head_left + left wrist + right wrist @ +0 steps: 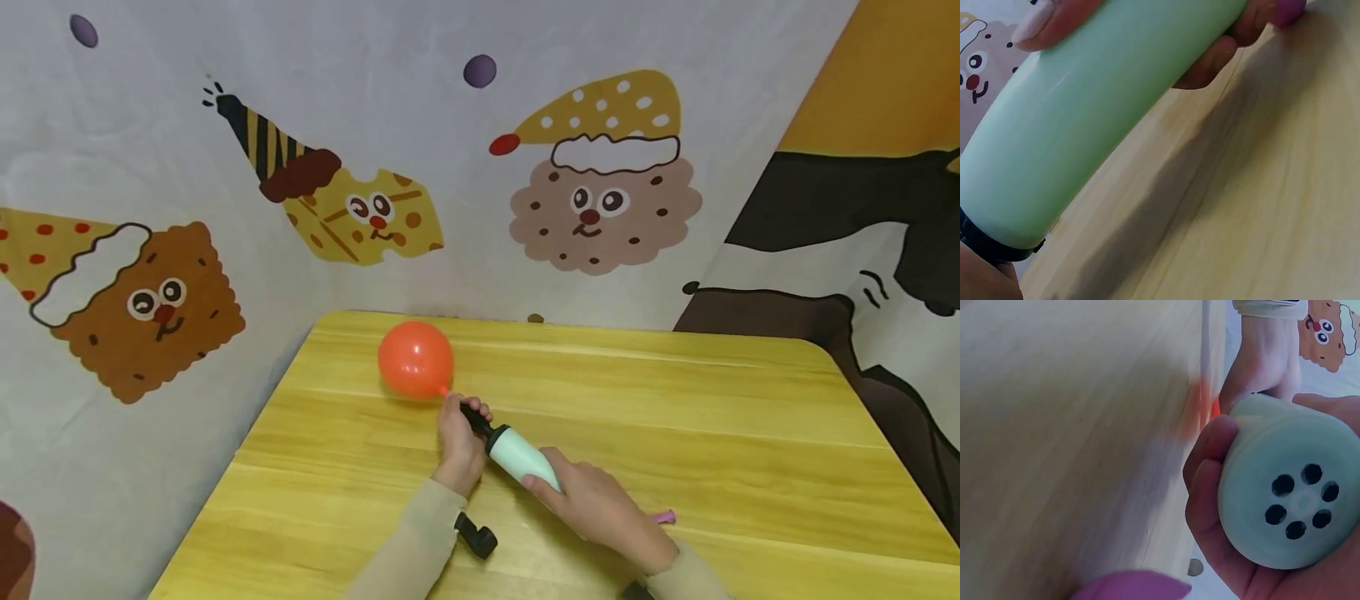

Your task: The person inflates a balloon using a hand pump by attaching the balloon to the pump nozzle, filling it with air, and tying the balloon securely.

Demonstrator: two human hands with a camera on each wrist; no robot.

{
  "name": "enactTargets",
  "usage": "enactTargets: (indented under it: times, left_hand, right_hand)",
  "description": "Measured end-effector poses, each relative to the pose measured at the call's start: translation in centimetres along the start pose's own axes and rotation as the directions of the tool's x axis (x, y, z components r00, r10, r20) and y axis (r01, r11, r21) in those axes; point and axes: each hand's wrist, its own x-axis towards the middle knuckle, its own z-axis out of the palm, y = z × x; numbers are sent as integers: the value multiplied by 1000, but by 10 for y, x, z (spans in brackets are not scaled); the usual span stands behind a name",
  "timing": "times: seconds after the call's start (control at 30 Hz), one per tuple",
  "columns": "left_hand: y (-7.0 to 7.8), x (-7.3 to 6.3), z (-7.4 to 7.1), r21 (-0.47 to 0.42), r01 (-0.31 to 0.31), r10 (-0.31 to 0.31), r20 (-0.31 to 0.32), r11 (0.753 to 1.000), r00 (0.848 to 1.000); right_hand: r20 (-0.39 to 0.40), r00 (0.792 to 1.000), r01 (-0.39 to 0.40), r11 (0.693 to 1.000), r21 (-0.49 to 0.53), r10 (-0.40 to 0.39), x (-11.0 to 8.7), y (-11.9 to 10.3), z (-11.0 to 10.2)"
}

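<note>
My left hand grips the black front end of a balloon pump, where the neck of an inflated orange-red balloon meets it. The balloon points away to the far left, its neck partly hidden by the fingers. Around the pump's mint-green barrel curl the fingers of my right hand. The right wrist view shows the pump's round end, with several dark holes in it. A flat purple balloon lies beside my right wrist, partly covered by it.
The wood-grain table reaches back to a white cloth wall printed with cartoon biscuits and cheese in party hats. A black strap piece sticks out from the left wrist.
</note>
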Motion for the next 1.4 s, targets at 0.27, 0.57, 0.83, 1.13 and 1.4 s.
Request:
enactTargets:
  times: [0.27, 0.57, 0.83, 1.13, 1.4]
  left_hand:
    - [2, 8, -1, 14, -30, 31, -32, 999, 999]
    - [35, 25, -16, 279, -89, 74, 62, 956, 995]
    - [69, 35, -38, 504, -202, 85, 245, 840, 966]
    - [81, 38, -43, 733, -329, 17, 398, 595, 917]
    - [76, 35, -29, 777, -384, -43, 465, 498, 884]
  right_hand:
    - [-14, 1000, -4, 998, -61, 3, -10, 3, -10]
    - [19, 990, -138, 990, 32, 138, -38, 21, -55]
    - [-180, 949, -283, 950, -134, 257, -49, 87, -108]
    - [-259, 905, -391, 900, -191, 338, -61, 155, -122]
    - [-265, 903, -401, 884, -240, 338, -70, 176, -122]
